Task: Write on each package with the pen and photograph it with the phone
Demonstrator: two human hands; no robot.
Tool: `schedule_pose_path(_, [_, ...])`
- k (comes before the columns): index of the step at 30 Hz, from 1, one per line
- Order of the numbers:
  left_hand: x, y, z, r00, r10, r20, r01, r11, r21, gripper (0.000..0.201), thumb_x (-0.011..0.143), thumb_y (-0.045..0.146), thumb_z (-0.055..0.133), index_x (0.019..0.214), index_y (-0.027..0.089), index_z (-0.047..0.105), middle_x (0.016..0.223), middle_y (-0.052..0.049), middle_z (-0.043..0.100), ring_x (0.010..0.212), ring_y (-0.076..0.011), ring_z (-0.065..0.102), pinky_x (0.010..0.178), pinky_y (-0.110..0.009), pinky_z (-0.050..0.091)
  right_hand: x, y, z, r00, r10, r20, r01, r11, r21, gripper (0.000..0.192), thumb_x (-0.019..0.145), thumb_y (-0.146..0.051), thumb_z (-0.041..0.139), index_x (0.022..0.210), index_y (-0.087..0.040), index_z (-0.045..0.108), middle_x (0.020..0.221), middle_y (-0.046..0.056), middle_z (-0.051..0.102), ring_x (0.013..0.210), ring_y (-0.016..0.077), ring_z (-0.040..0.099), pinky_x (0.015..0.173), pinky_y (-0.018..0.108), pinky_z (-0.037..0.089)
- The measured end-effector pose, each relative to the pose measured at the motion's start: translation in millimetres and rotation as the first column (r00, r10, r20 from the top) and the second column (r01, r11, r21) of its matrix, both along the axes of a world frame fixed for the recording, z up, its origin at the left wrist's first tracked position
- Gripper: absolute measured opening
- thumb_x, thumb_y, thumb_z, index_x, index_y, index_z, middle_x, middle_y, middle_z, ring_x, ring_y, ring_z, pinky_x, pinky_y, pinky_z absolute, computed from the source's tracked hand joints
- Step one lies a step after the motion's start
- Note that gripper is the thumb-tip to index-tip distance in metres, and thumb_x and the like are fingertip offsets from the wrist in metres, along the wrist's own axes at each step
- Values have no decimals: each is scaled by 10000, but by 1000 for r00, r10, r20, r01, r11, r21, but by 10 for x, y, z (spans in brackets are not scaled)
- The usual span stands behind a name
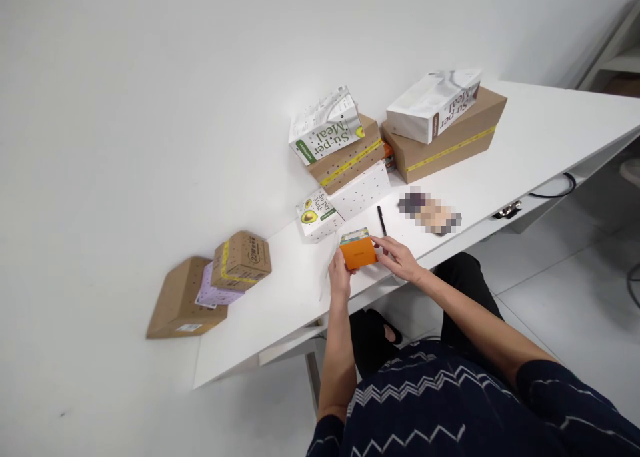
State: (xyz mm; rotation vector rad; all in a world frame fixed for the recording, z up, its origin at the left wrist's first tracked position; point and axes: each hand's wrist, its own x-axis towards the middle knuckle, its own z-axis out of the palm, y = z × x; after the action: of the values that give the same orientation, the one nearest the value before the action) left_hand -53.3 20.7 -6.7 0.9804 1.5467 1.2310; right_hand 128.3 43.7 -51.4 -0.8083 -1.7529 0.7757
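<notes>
Both hands clasp a small orange box [358, 251], smooth-sided and squarish with a greenish top edge, standing near the front edge of the white table [525, 143]. The left hand [340, 275] presses its fingers against the box's left side; the right hand [401, 257] curls its fingers over the right side and top.

Just behind the box a thin black pen [381, 220] lies on the bare matte tabletop, close to the right fingertips. Beyond it a white dotted carton [345, 203] with an avocado picture lies flat, and further back two brown cardboard boxes [445, 137] with yellow tape carry glossy white bags [433, 103]. Well to the left, three more cardboard parcels [210, 287] sit stacked.
</notes>
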Motion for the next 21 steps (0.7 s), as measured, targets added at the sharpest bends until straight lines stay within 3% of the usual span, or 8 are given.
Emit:
schedule_pose_path(3, [-34,-46,88,1000,-5,4,5,999,-52,679,822,734,391,952,115,636,619,-45,598,471,-128,520,466,-257,371,-70,3,82,1000,-14,21,15,999,-38,478,946,-388,433,1414,-296,456,1018,64,548,765,148,552,761,318,511])
schedule_pose_path(6, [-39,-101,137,995,-55,-82,47,995,-92,666,826,737,372,918,129,626,581,-33,570,486,-154,553,477,-270,391,-123,37,94,998,-56,38,59,994,-92,460,952,-416,400,1386,-298,498,952,52,526,784,162,564,768,328,510])
schedule_pose_path(12, [48,-112,198,937,-111,-330,92,993,-74,478,887,588,411,1103,208,603,909,-56,647,529,-127,549,543,-283,436,-125,102,35,991,-124,42,129,982,-139,458,960,-455,354,1294,-245,587,876,54,560,858,190,600,809,340,498])
schedule_pose_path(15, [63,-64,155,913,-57,-404,41,998,-50,477,892,554,437,1212,221,559,964,-73,625,645,-154,562,605,-290,449,-56,205,82,962,-259,83,270,947,-174,419,953,-446,363,1104,-196,663,887,75,625,831,197,616,764,328,492])
schedule_pose_path(18, [74,-17,62,897,86,-433,-70,996,53,579,875,543,496,1349,217,432,1070,-104,565,788,-179,560,713,-310,463,27,388,188,853,-399,336,488,837,-246,345,910,-437,454,999,-163,643,832,97,668,764,216,626,702,323,473])
schedule_pose_path(21, [112,21,-18,870,171,-462,-58,967,249,532,887,543,480,1310,221,476,1178,-129,476,932,-200,546,813,-335,467,50,573,287,716,-266,645,552,781,-291,357,856,-432,557,1021,-122,624,893,185,690,845,282,652,701,348,466])
